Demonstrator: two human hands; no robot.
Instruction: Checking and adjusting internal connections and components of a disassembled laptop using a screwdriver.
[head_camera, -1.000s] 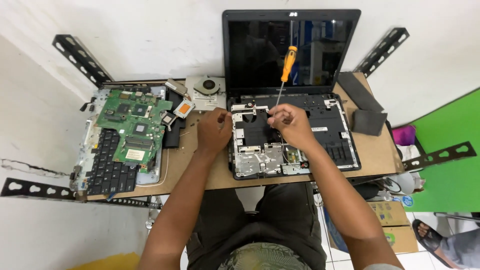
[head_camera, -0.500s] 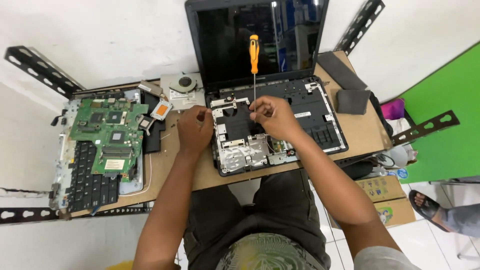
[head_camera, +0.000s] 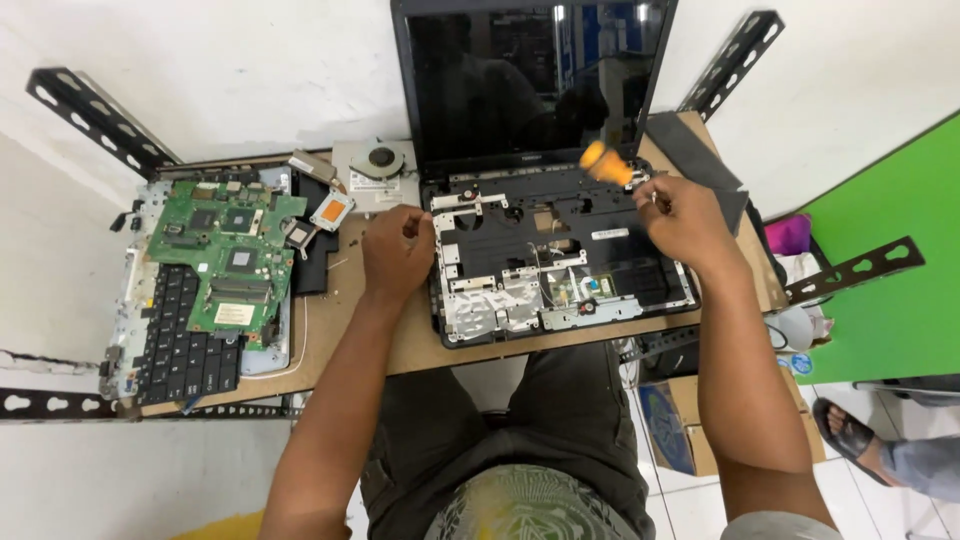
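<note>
The laptop (head_camera: 560, 250) is lying open at the back edge of the wooden table (head_camera: 350, 300), towards its right side, screen standing dark; its keyboard is already out and the bare black frame is showing, with wires and metal brackets exposed, so the stripping looks well along, though the frame and screen are not yet apart. The right hand (head_camera: 685, 215) is gripping an orange-handled screwdriver (head_camera: 608, 163) over the laptop's back right corner; the handle is blurring. The left hand (head_camera: 397, 250) is curling loosely at the laptop's left edge, fingertips pinching together; whether anything small is held I cannot tell. Just behind it a cooling fan (head_camera: 375, 165) is lying; at the table's left edge a green circuit board (head_camera: 225, 255) is resting on a removed keyboard (head_camera: 185, 335).
</note>
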